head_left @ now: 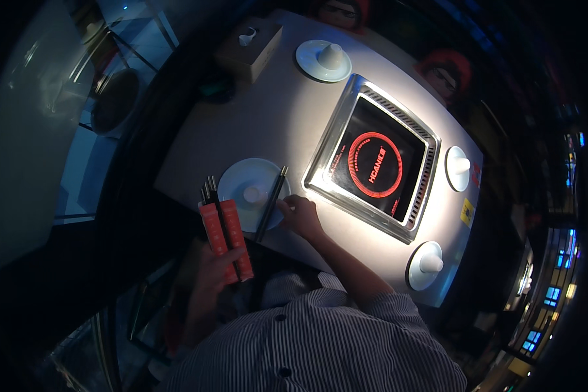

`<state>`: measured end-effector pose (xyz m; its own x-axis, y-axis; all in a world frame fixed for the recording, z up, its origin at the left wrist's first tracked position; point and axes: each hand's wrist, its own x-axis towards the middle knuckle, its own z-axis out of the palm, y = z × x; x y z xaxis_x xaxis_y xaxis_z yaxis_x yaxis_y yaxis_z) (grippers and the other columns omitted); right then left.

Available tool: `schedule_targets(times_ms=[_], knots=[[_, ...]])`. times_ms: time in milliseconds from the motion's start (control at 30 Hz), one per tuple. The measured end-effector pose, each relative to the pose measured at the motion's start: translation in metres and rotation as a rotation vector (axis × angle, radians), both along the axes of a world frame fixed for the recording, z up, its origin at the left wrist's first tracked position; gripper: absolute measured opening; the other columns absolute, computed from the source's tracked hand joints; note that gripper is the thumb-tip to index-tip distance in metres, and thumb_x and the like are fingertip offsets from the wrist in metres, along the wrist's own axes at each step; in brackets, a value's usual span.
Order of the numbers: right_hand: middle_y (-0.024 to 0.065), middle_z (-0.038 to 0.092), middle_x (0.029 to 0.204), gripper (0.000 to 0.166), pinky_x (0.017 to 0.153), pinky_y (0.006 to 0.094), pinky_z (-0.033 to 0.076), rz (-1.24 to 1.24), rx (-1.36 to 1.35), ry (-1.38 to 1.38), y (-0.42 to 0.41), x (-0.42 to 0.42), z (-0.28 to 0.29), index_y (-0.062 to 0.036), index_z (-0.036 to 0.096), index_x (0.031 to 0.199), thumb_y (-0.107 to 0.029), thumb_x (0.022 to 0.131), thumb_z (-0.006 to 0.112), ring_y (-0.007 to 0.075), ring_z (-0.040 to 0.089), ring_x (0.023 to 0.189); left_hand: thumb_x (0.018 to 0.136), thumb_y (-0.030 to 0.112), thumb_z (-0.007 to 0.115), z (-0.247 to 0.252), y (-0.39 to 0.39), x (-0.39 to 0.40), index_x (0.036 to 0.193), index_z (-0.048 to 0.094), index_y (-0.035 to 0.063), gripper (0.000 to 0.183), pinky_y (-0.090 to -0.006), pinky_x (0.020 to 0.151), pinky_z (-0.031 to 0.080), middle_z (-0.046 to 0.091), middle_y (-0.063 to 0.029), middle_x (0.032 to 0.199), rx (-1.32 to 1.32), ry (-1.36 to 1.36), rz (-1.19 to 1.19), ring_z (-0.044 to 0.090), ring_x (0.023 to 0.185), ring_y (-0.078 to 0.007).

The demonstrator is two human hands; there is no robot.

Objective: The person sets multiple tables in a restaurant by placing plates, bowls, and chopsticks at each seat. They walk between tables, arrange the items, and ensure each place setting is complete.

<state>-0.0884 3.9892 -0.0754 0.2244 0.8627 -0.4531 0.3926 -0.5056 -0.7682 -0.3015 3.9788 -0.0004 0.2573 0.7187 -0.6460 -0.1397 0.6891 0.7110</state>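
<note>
My left hand (pixel 220 264) grips red printed paper sleeves (pixel 228 235) with several dark, metal-tipped chopsticks (pixel 209 190) sticking out of their upper ends. In front of me at the table's near edge sits a white plate (pixel 235 171), with a small white cup (pixel 252 194) on it. A pair of black chopsticks (pixel 271 203) lies across the plate's right side. My right hand (pixel 301 215) is beside that pair, its fingers bent over the plate's right rim. Whether the fingertips touch the chopsticks or pinch something is not clear.
An induction cooktop (pixel 375 164) in a metal frame is set into the table (pixel 294 132). Cups stand on a far plate (pixel 306 61), a right plate (pixel 453 179) and a near-right plate (pixel 416 274). A tissue box (pixel 257 51) sits at the far left corner. Chairs (pixel 443 76) line the far side.
</note>
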Motion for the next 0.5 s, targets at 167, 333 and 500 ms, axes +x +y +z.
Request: schedule_targets(times_ms=[167,333,500], knots=[[0.0069,0.060,0.074,0.023,0.047,0.0231,0.044,-0.020,0.021,0.579,-0.029,-0.011,0.044,0.0011,0.059,0.090,-0.021,0.084,0.053,0.0104,0.055,0.055,0.069,0.001,0.063,-0.001,0.005,0.025,0.096,0.053,0.0025,0.029,-0.0274,0.063,0.049,0.058,-0.0061,0.082,0.049,0.032,-0.197,0.058,0.075,-0.0148],[0.0035,0.057,0.064,0.017,0.046,0.0209,0.040,-0.205,0.163,0.598,-0.049,0.008,0.017,-0.0006,0.058,0.083,-0.016,0.084,0.052,0.0070,0.051,0.052,0.070,0.003,0.064,-0.023,0.001,0.043,0.095,0.053,0.0004,0.028,-0.0259,0.062,0.049,0.057,-0.0062,0.080,-0.002,0.064,-0.263,0.057,0.067,-0.0125],[0.0021,0.055,0.057,0.015,0.045,0.0217,0.040,-0.216,0.083,0.271,-0.051,0.052,-0.051,-0.0024,0.057,0.075,-0.014,0.083,0.052,0.0085,0.051,0.049,0.072,0.002,0.060,-0.026,-0.001,0.037,0.098,0.050,0.0008,0.028,-0.0307,0.061,0.051,0.056,-0.0081,0.079,-0.037,0.107,-0.216,0.057,0.068,-0.0162]])
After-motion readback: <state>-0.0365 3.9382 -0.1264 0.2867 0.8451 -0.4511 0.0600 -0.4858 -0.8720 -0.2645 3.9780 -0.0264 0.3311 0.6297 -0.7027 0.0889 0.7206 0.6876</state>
